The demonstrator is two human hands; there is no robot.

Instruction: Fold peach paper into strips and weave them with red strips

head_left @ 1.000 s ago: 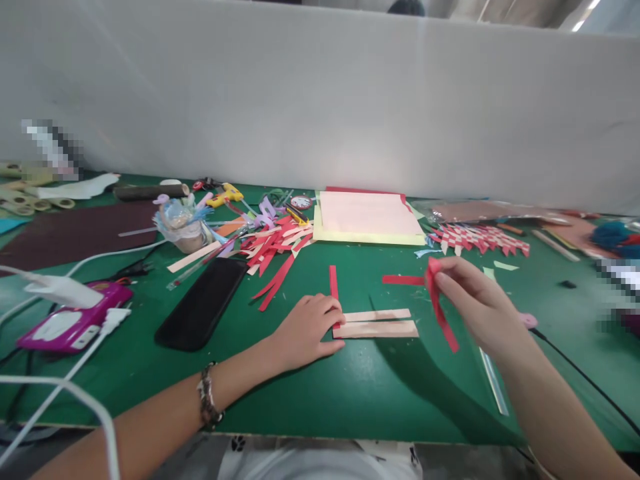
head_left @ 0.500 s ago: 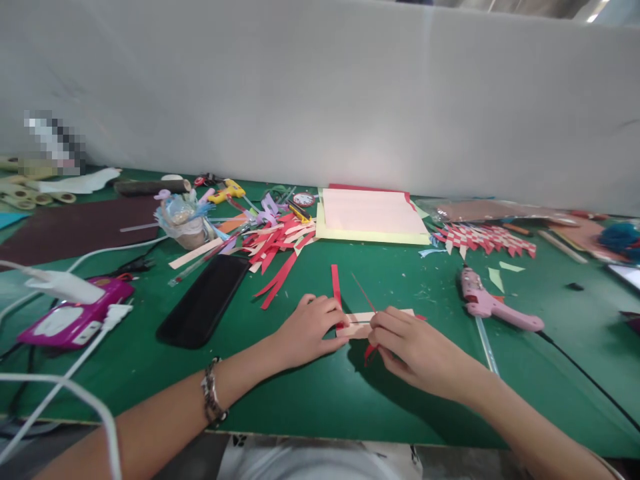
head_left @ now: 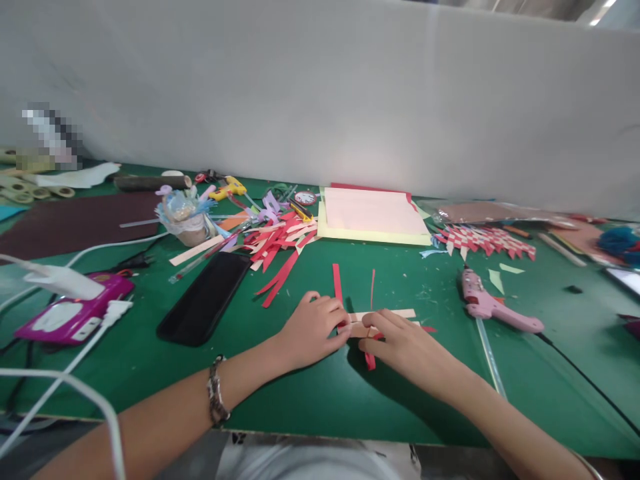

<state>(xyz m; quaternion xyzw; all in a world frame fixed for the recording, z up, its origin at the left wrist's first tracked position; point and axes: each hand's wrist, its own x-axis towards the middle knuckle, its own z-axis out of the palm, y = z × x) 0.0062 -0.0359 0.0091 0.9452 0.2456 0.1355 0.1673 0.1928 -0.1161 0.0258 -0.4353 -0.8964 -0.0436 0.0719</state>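
My left hand point(head_left: 316, 331) presses its closed fingertips on the left ends of pale pink paper strips point(head_left: 407, 313), where they meet an upright red paper strip point(head_left: 337, 283). Opposite it, my right hand point(head_left: 407, 350) has its thumb and fingers at a second red paper strip point(head_left: 371, 361) that crosses the pink ones. The upper end of this strip stands up thin above the fingers, and its lower end hangs out below them. The fingertips hide part of where the strips cross. A red tip also shows to the right of the pink strips.
A pink glue gun point(head_left: 500, 313) with a cord lies on the right. A black phone point(head_left: 205, 300) and a purple power strip point(head_left: 75, 313) are on the left. Behind are loose red and pink strips point(head_left: 280, 243), stacked paper sheets point(head_left: 370, 210) and a woven red-and-white piece point(head_left: 487, 240).
My right hand has shifted slightly left and down along the strips. The crossing red strip has turned from slanted to nearly upright. My left hand has stayed in place.
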